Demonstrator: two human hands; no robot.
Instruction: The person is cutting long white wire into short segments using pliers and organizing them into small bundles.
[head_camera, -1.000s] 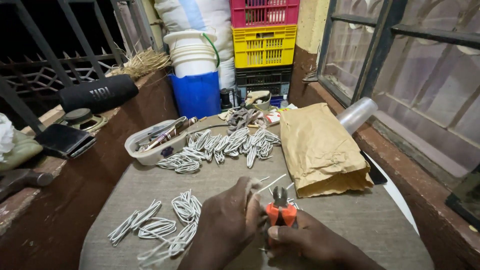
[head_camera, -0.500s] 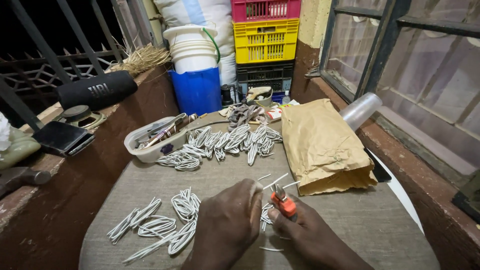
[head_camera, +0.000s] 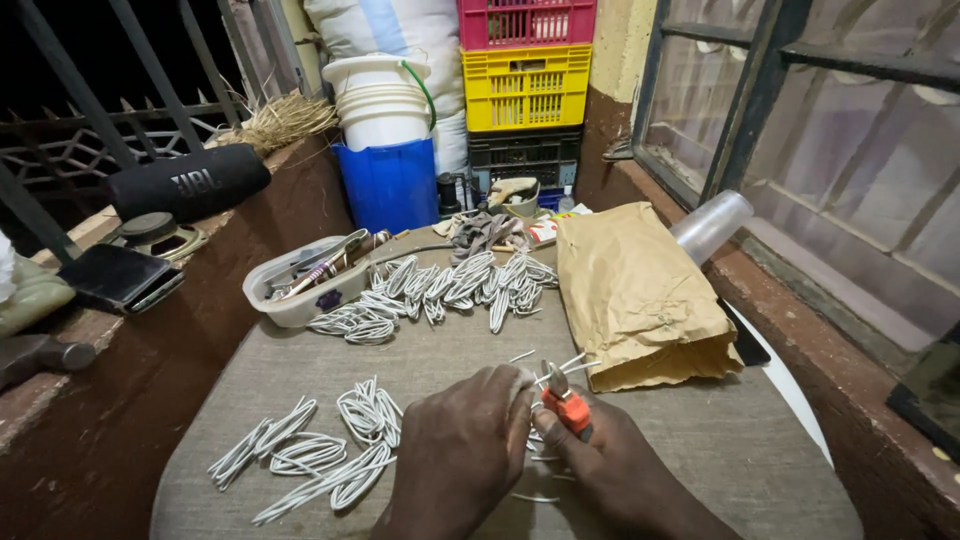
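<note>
My right hand grips small pliers with orange handles, jaws pointing up and away from me. My left hand sits close beside it and pinches thin white wire whose ends stick out at the jaws. More short white wire pieces lie under and between my hands. Several looped bundles of white wire lie on the grey cloth-covered table to the left of my left hand.
A larger heap of wire bundles lies further back, beside a clear plastic tub of tools. A brown paper bag and a clear plastic cup lie at right. Blue and white buckets and stacked crates stand behind. A black cylindrical speaker rests on the left ledge.
My hands have stayed near the table's front edge. The pliers tilted from upright to slanting and the wire ends shifted slightly at the jaws.
</note>
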